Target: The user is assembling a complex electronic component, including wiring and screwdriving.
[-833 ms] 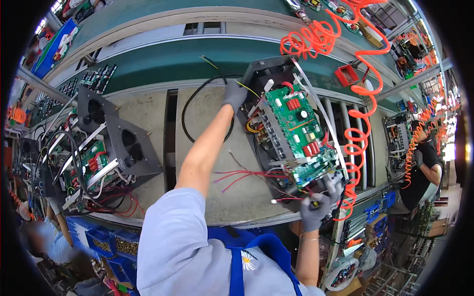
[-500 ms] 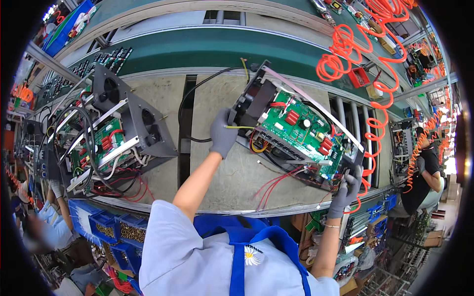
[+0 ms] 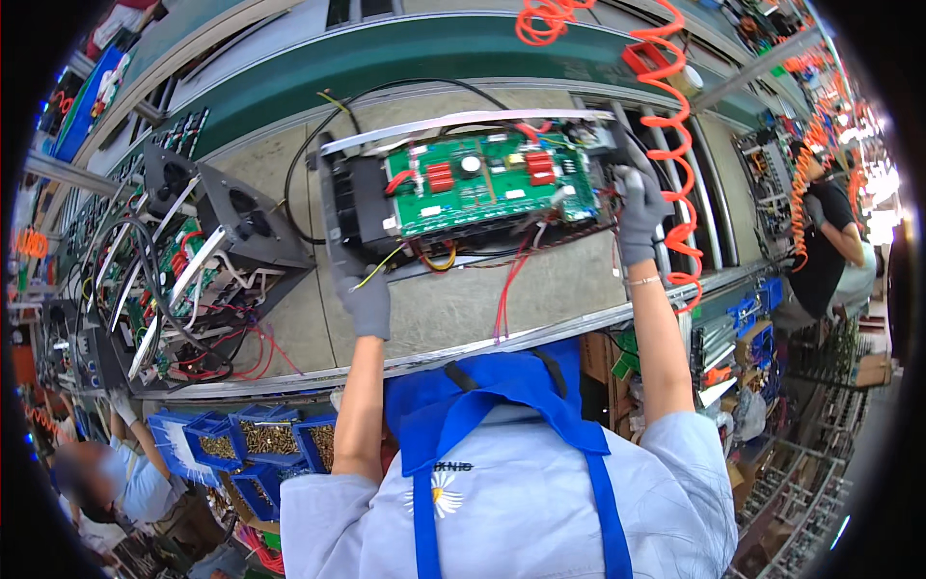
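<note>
An open electronics chassis (image 3: 467, 124) lies in front of me on the worktable, its long side roughly parallel to the table's near edge. Inside it sits a green circuit board (image 3: 490, 198) with red and white components. My left hand (image 3: 365, 297), in a grey glove, grips the near corner of its black left end, beside a yellow-green wire (image 3: 378, 267). At the right end panel, the curled fingers of my grey-gloved right hand (image 3: 639, 214) hold the chassis. Red wires (image 3: 503, 299) hang from the front side onto the table, and a black cable (image 3: 292, 183) loops behind the left end.
To the left stands another open chassis (image 3: 207, 251) with black fan panels. Coiled orange hoses (image 3: 683, 174) hang at the right, near metal rollers (image 3: 709, 212). Blue bins (image 3: 265, 439) of small metal parts sit below the table edge. Co-workers are at both sides.
The chassis has turned counterclockwise from a slant to nearly level with the table edge. Its right end has swung away from me and its left end nearer, both hands moving with it.
</note>
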`<state>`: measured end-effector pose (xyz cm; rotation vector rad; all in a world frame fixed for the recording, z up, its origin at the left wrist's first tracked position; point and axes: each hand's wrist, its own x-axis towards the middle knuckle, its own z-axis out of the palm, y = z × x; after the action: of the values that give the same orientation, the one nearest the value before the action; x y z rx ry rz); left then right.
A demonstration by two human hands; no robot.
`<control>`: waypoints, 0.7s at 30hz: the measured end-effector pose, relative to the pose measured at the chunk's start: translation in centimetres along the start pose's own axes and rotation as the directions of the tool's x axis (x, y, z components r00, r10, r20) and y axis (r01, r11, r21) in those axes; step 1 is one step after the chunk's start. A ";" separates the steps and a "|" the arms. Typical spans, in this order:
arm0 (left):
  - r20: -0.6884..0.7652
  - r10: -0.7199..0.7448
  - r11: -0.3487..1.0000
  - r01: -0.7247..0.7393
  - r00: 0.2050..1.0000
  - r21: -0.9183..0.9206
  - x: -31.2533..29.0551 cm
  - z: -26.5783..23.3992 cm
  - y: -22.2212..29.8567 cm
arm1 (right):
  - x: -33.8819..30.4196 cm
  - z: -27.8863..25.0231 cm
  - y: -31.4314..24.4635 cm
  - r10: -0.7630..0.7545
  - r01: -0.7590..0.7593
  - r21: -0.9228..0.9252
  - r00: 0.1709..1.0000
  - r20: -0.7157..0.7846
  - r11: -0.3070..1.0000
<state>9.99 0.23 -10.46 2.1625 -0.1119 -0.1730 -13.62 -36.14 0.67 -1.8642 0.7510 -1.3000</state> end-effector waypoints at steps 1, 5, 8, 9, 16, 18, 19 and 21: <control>0.010 0.012 1.000 -0.012 1.000 -0.004 -1.0 0.3 -0.1 | 0.4 0.2 -0.7 -0.024 0.023 0.045 0.999 0.027 0.999; -0.218 0.121 0.987 -0.140 0.968 -0.075 -3.7 -0.2 -0.4 | 0.9 0.3 -1.8 -0.080 0.070 0.114 0.993 0.085 0.991; -0.127 -0.037 0.999 0.034 0.991 -0.027 -4.5 -0.9 0.8 | 0.6 -0.4 -2.7 -0.040 0.021 0.142 0.990 0.132 0.990; -0.123 -0.045 0.999 0.044 0.991 -0.018 -4.9 -0.7 1.3 | 0.4 -0.9 -2.1 0.001 -0.029 0.169 0.986 0.165 0.985; -0.044 0.202 0.978 -0.198 0.978 0.072 -13.9 -2.0 -2.3 | -11.7 -7.7 0.7 -0.175 0.254 -0.254 0.939 0.297 0.933; 0.180 0.256 0.919 -0.297 0.950 0.258 -16.2 -1.9 -5.2 | -17.4 -9.4 4.4 -0.018 0.277 -0.275 0.734 0.679 0.921; 0.407 0.265 0.819 -0.427 0.874 0.383 -17.0 -2.0 -6.2 | -19.3 -9.6 5.3 0.078 0.291 -0.305 0.594 0.801 0.907; 0.480 0.267 0.769 -0.485 0.835 0.416 -17.9 -1.4 -6.1 | -21.4 -9.8 6.8 0.102 0.313 -0.314 0.544 0.833 0.896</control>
<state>-7.38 7.42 -13.31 2.5578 -0.9392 -0.3755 -30.10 -25.26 -13.89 -2.5868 0.3828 -0.1231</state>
